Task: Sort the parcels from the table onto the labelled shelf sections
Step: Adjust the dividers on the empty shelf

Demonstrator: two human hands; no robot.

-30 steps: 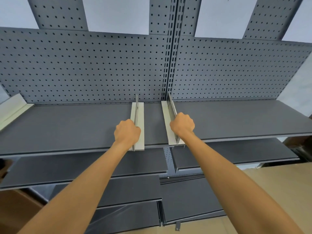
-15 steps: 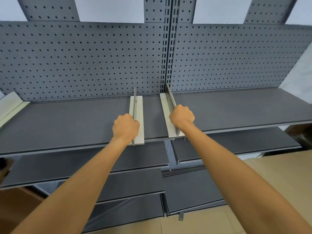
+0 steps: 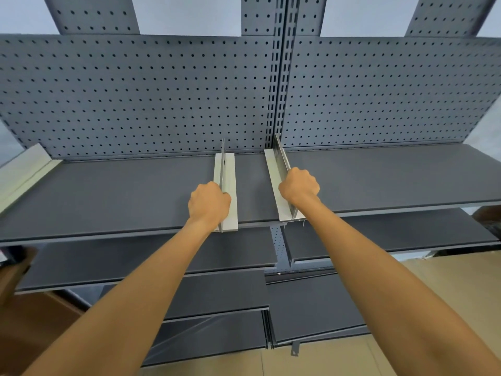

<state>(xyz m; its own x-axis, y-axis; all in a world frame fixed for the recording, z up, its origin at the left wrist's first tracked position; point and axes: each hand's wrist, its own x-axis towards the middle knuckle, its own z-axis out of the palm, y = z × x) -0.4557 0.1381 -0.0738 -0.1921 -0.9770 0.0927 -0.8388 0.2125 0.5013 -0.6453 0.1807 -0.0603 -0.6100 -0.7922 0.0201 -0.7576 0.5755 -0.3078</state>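
Note:
Two pale metal shelf dividers stand on the dark grey top shelf (image 3: 122, 196) near its middle. My left hand (image 3: 208, 204) grips the upright fin of the left divider (image 3: 230, 185) near its front end. My right hand (image 3: 299, 187) grips the fin of the right divider (image 3: 275, 169), which sits at the joint between the two shelf bays. No parcels or section labels are in view.
A perforated grey back panel (image 3: 135, 99) rises behind the shelf. A third pale divider (image 3: 24, 169) lies at the shelf's far left end. Lower grey shelves (image 3: 393, 234) step down below. A brown cardboard box (image 3: 16, 270) sits at lower left, tan floor at lower right.
Both hands keep their grip on the dividers. The view has shifted slightly; the hands and dividers stay in nearly the same place on the shelf.

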